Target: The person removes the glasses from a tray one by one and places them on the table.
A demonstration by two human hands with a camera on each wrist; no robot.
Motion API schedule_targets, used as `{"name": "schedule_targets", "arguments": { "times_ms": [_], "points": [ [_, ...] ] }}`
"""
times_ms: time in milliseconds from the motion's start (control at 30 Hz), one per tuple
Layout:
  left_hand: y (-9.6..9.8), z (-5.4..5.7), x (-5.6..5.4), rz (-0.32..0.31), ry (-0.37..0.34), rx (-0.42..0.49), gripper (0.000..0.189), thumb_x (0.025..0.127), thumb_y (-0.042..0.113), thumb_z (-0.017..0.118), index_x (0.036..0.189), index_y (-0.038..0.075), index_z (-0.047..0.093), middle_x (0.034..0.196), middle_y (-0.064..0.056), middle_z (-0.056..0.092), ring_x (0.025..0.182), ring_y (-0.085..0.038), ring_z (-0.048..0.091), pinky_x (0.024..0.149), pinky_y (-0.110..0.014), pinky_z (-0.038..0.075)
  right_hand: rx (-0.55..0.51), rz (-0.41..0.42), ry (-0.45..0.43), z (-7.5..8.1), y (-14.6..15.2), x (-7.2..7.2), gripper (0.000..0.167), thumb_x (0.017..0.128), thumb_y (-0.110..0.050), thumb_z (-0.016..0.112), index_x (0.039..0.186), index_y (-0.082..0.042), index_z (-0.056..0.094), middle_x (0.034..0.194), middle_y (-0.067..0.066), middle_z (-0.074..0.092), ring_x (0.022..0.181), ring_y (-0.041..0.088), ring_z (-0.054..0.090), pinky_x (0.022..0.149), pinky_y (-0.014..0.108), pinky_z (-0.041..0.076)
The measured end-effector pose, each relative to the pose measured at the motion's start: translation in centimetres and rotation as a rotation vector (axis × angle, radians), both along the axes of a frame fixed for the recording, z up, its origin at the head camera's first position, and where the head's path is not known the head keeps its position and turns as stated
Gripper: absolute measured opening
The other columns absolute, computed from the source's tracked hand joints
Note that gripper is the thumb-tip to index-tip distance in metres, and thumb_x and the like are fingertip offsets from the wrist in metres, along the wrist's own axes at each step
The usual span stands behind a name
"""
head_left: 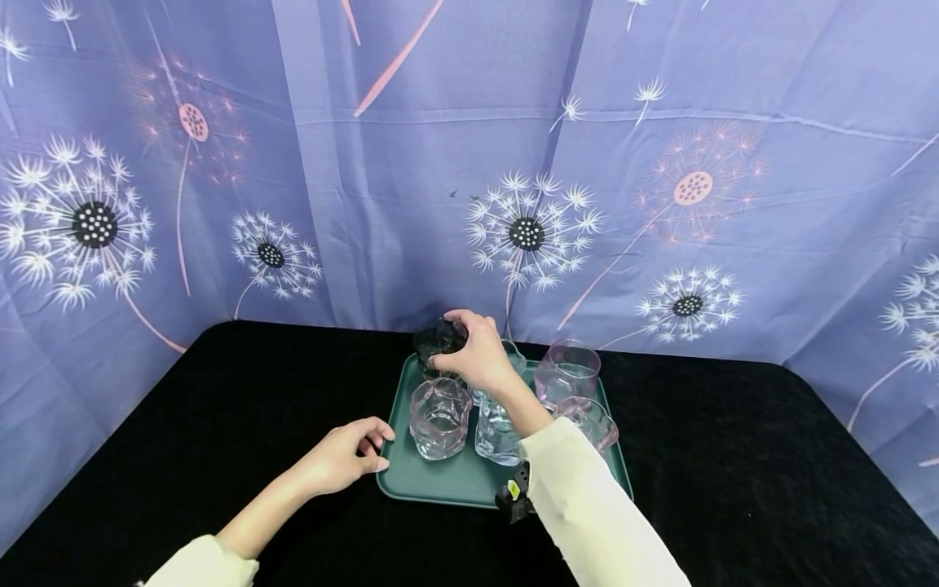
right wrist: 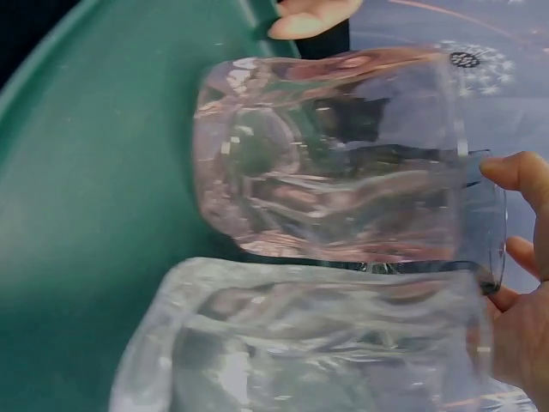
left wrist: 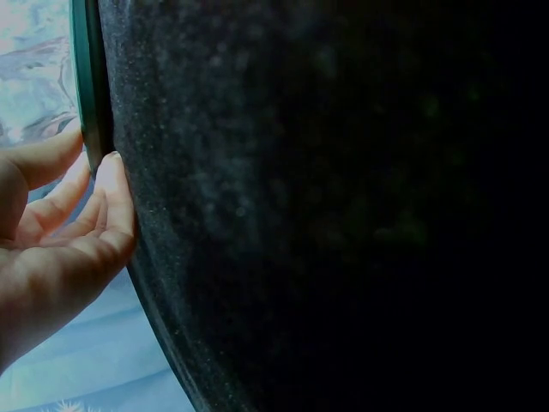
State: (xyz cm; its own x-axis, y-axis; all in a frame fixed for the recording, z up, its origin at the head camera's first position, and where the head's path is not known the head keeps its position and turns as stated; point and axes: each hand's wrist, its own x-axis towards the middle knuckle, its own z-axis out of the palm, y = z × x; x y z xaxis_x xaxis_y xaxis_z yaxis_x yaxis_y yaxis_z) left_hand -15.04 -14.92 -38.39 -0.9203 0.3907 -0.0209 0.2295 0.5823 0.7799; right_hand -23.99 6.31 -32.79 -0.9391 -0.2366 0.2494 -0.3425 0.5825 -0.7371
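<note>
A green tray (head_left: 451, 483) bears several drinking glasses. At its back left corner my right hand (head_left: 480, 356) grips a dark smoky glass (head_left: 433, 341) near the rim, thumb on one side and fingers on the other. In the right wrist view this dark glass (right wrist: 487, 206) shows behind a pinkish rippled glass (right wrist: 326, 172), which hides most of it. My left hand (head_left: 339, 458) is at the left edge of the tray. There, in the left wrist view, thumb and fingers pinch the tray's rim (left wrist: 86, 77).
A pinkish glass (head_left: 440, 424) and a clear glass (head_left: 499, 436) stand at the tray's front. On the right are a pale purple glass (head_left: 568, 375) and a tilted pink glass (head_left: 590, 420). Black cloth (head_left: 308, 383) covers the table, and a patterned curtain (head_left: 411, 204) hangs behind.
</note>
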Motion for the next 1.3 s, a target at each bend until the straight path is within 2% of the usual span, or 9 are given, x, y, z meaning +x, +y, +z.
{"name": "schedule_targets", "arguments": {
  "times_ms": [267,433,567,733,1067,1300],
  "points": [
    [0.1,0.0,0.0,0.0,0.006,-0.008,0.024,0.077,0.004,0.069,0.098,0.005,0.057,0.084,-0.002,0.051,0.074,-0.014,0.049,0.061,-0.025,0.042,-0.018,0.013,-0.01,3.4,0.9,0.4,0.063,0.067,-0.018,0.078,0.124,-0.009,0.052,0.112,0.012,0.052,0.101,0.028,0.041,0.084,0.038,0.04],
    [0.1,0.1,0.1,0.011,-0.006,-0.013,0.024,0.078,0.004,0.069,0.098,0.006,0.057,0.085,-0.002,0.051,0.074,-0.014,0.049,0.061,-0.025,0.042,-0.019,0.041,-0.021,5.5,2.1,0.7,0.063,0.068,-0.019,0.077,0.124,-0.01,0.051,0.117,0.011,0.052,0.104,0.026,0.044,0.086,0.039,0.039],
    [0.1,0.2,0.2,0.014,-0.013,-0.008,0.024,0.078,0.004,0.069,0.099,0.005,0.057,0.086,-0.003,0.051,0.075,-0.015,0.049,0.061,-0.025,0.042,-0.036,0.041,-0.023,6.6,3.3,0.8,0.063,0.067,-0.021,0.078,0.124,-0.011,0.051,0.118,0.011,0.052,0.104,0.025,0.047,0.086,0.039,0.04],
    [0.1,0.1,0.2,0.015,-0.014,-0.006,0.024,0.078,0.004,0.069,0.099,0.005,0.057,0.087,-0.003,0.051,0.076,-0.015,0.049,0.061,-0.025,0.042,-0.045,0.023,0.0,7.1,5.3,0.7,0.063,0.066,-0.019,0.079,0.122,-0.009,0.053,0.116,0.014,0.055,0.101,0.026,0.051,0.084,0.038,0.042],
    [0.1,0.0,0.2,0.024,-0.016,-0.013,0.025,0.077,0.004,0.07,0.099,0.006,0.058,0.087,-0.003,0.051,0.076,-0.015,0.05,0.061,-0.026,0.042,-0.053,-0.047,-0.013,7.6,10.4,0.1,0.063,0.066,-0.011,0.078,0.122,-0.003,0.052,0.112,0.017,0.057,0.093,0.029,0.054,0.077,0.035,0.042],
    [0.1,0.0,0.2,0.019,-0.019,-0.005,0.024,0.077,0.004,0.069,0.098,0.006,0.057,0.086,-0.003,0.051,0.075,-0.015,0.05,0.061,-0.026,0.042,-0.023,-0.109,-0.021,7.7,14.3,-0.1,0.064,0.068,-0.011,0.077,0.124,0.0,0.049,0.115,0.021,0.054,0.098,0.033,0.052,0.078,0.038,0.042]
  ]
}}
